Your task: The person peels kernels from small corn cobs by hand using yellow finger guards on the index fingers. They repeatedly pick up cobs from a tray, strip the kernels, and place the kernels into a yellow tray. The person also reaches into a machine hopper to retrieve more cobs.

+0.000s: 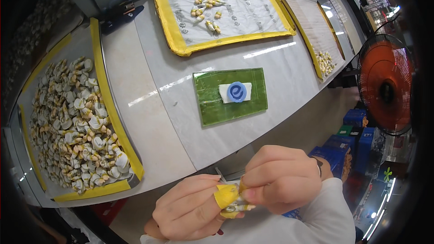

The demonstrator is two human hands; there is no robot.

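Note:
Close to my body, over the table's near edge, my left hand [190, 208] is closed around one or more small white pieces [235, 206] with yellow bands and pale peach tips. Yellow tape [226, 196] wraps a finger of that hand. My right hand [282, 180] meets it from the right, thumb and forefinger pinched at the same spot. A small yellow-brown bit shows at that pinch, too covered to name. Beyond the hands lies a green glass slab [210, 106] bearing a folded white paper [224, 93] and a round blue disc [237, 91].
On the left, a yellow-edged tray [97, 49] holds a heap of similar white pieces. Another yellow-edged tray [262, 36] at the back carries several. A third tray [300, 22] stands right, pieces in its near corner. An orange fan [386, 81] and blue crates [332, 147] stand beyond the table.

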